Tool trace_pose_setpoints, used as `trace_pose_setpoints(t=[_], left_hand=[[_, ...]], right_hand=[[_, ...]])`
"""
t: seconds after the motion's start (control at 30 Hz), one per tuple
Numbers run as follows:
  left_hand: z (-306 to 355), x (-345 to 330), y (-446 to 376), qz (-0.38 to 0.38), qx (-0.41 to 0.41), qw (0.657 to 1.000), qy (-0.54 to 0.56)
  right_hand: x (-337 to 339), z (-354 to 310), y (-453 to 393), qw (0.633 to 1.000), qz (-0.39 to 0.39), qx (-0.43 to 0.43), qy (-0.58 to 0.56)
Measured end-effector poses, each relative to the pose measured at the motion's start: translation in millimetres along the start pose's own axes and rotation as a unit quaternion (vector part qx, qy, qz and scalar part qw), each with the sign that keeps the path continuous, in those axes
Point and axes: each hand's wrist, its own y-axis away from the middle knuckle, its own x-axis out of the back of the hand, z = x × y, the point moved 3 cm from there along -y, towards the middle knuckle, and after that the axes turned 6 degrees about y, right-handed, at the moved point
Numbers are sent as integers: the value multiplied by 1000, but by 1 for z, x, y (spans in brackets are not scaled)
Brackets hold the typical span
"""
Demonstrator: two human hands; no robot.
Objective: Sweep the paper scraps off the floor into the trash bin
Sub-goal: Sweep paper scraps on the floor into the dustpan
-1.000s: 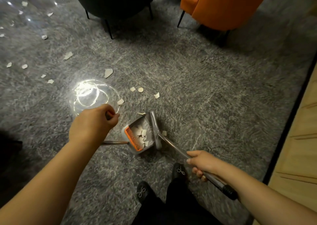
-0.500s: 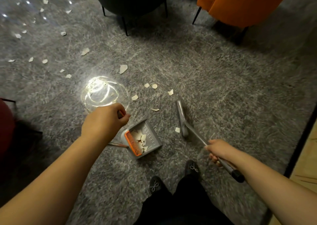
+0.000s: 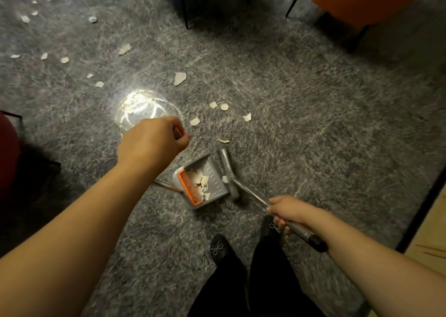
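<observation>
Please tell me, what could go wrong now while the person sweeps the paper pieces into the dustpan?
1. The broom head sits right against the open front of the dustpan; a hard stroke could flick the collected scraps back out.
2. Loose scraps lie farther out, such as a big one; they may be missed.
3. The pile of the grey carpet may hold small pieces.

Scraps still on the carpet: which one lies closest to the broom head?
The curled scrap just beyond the tip of the broom head. The other loose scraps all lie farther up the carpet.
</observation>
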Motion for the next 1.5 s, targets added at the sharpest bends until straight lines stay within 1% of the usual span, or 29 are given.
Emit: trace_pose_setpoints(t=[0.1, 0.2, 0.33, 0.4, 0.57, 0.77, 0.9, 1.07, 1.2, 1.3, 1.5], left_hand=[[0, 1, 3, 0, 0, 1000, 4], [-1, 0, 8, -6, 6, 1000, 13], [-6, 3, 16, -12, 14, 1000, 21], [-13, 8, 20, -1, 32, 999, 21], [-33, 23, 20, 60, 94, 993, 48], [-35, 29, -7, 73, 110, 990, 57], [-28, 31, -40, 70, 106, 991, 50], [-17, 38, -92, 67, 110, 992, 12], [-13, 45, -129, 46, 120, 992, 7], [-9, 46, -146, 39, 137, 990, 8], [-12, 45, -160, 46, 172, 984, -16]], right_hand=[[0, -2, 18, 999, -28, 0, -20], [-9, -5, 34, 999, -20, 23, 16], [-9, -4, 43, 1000, -2, 24, -17], [1, -4, 46, 999, 22, 21, -37], [32, -12, 43, 994, 72, 43, -63], [69, -43, 26, 986, 116, 77, -94], [97, -68, 12, 982, 126, 83, -111], [140, -106, -11, 982, 130, 87, -102], [175, -138, -32, 984, 137, 74, -92], [200, -163, -49, 986, 144, 60, -63], [235, -211, -85, 992, 123, 36, 17]])
